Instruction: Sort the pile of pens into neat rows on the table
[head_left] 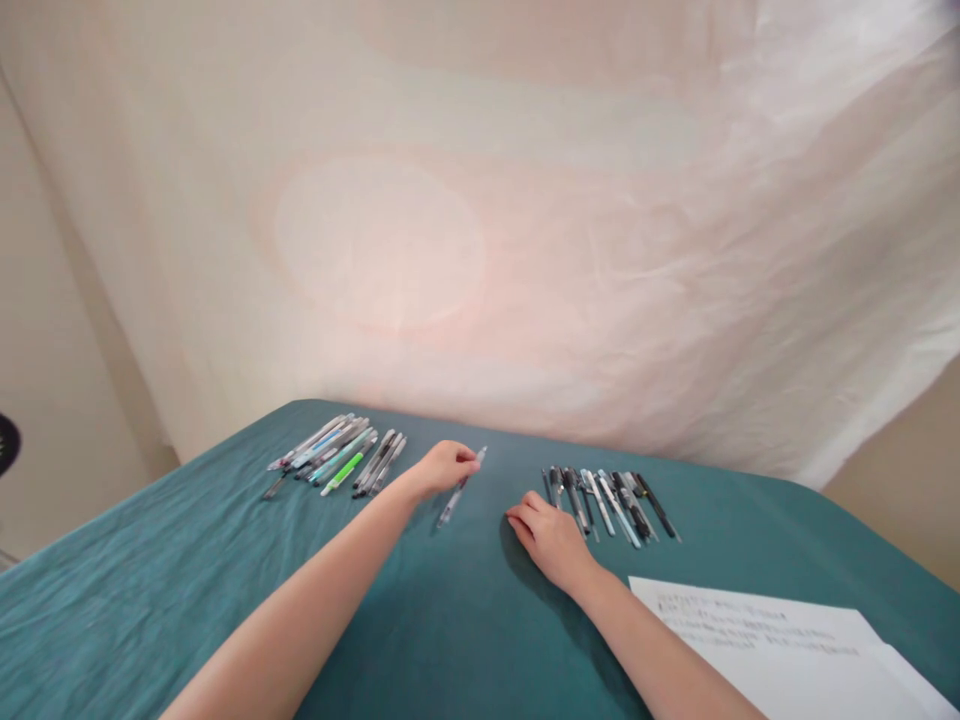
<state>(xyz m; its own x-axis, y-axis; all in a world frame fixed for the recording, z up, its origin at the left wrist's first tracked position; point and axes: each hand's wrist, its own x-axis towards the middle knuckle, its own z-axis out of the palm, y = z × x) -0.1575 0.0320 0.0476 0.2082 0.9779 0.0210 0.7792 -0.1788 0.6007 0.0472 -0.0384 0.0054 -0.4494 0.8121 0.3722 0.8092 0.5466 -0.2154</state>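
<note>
A slim clear pen (451, 503) is held at its upper part by my left hand (446, 466), between thumb and fingertips. It slants over the cloth, its lower end toward me; whether that end touches the cloth I cannot tell. My right hand (553, 540) rests on the cloth with its fingers curled and drawn together, nothing visible in them. Right beside it lies a row of black, white and clear pens (609, 503), with the hand partly covering the leftmost ones. Left of my left hand is a heap of pens (322, 445), including a bright green pen (346, 470).
A green cloth (420, 620) covers the table. Sheets of white paper (780, 670) with handwritten lines lie at the front right, partly behind my right forearm. Pale hanging fabric (480, 250) rises behind the table's far edge.
</note>
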